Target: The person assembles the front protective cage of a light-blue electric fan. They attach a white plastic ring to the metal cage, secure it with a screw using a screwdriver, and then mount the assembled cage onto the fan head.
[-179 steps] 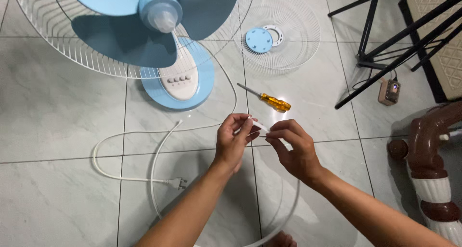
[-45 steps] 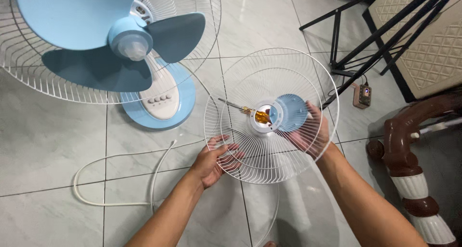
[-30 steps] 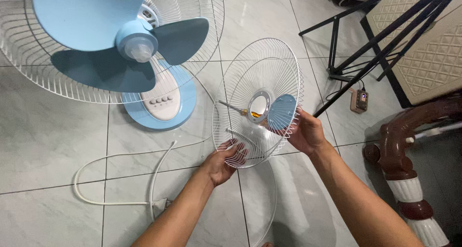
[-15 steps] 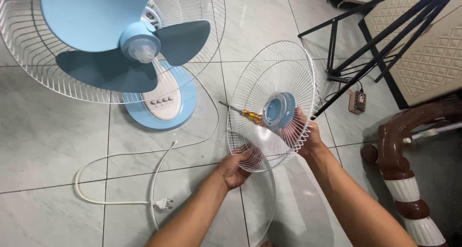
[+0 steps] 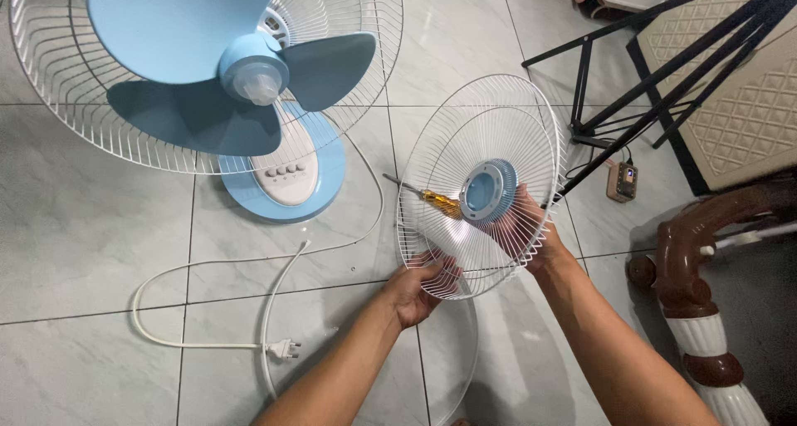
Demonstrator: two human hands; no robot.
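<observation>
Left hand [image 5: 418, 286] grip closed on the near rim of the front guard [image 5: 465, 148]; right hand [image 5: 531, 231] cups its back. We see it tilted, hub facing left.

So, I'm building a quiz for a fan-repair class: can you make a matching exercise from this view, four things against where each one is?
Things:
1. wire guard
2. screwdriver
3. plug
4. fan base

Places:
A. on the tile at the end of the white cord, lower left
B. held up between the left hand and the right hand
C. under the blue blades, with a row of buttons
D. on the floor, seen through the wire guard

Pairs: 1-B, 2-D, 3-A, 4-C
</observation>
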